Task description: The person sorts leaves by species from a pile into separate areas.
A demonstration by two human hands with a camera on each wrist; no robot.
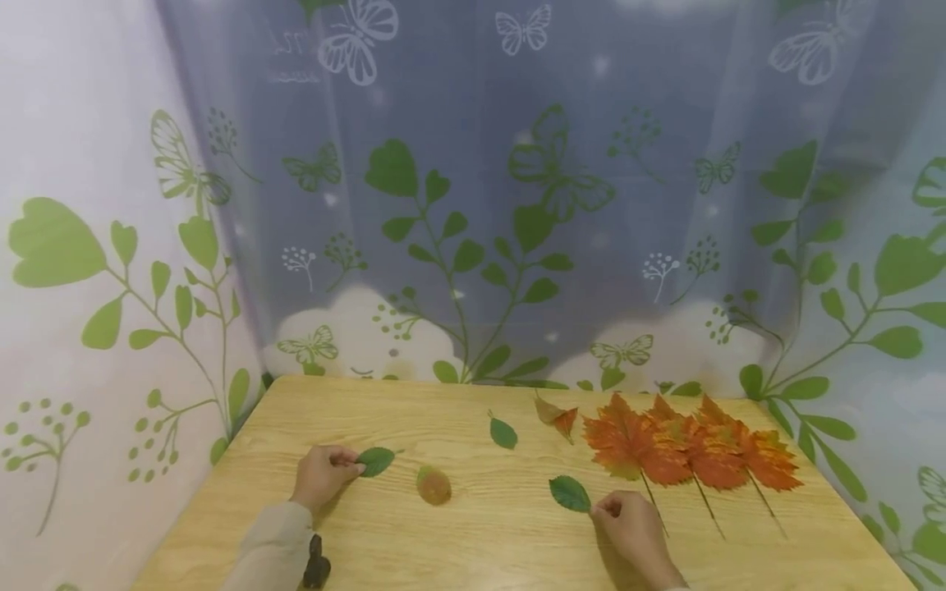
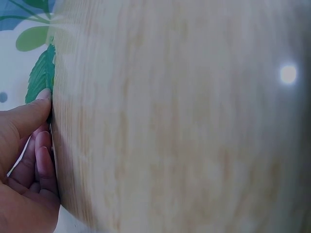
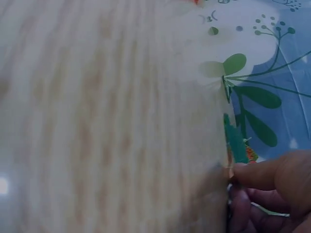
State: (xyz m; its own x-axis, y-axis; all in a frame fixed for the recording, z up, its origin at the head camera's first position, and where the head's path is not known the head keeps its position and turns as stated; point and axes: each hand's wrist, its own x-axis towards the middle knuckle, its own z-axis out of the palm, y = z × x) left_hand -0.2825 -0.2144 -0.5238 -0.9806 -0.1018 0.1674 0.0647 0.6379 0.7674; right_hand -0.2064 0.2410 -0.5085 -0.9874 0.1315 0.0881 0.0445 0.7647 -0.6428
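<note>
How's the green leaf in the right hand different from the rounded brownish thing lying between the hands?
The green leaf is deep green; the brownish thing is mostly orange-brown. The green leaf is a pointed oval, the brownish thing rounder. The right hand pinches the green leaf, while the brownish thing lies unheld on the table. Both are smaller than the orange leaf cluster.

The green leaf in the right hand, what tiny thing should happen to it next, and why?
Maybe the right hand should rest that green leaf on the table and let go. The left hand pinches another green leaf, so neither hand is free for the loose green leaf lying farther back.
</note>
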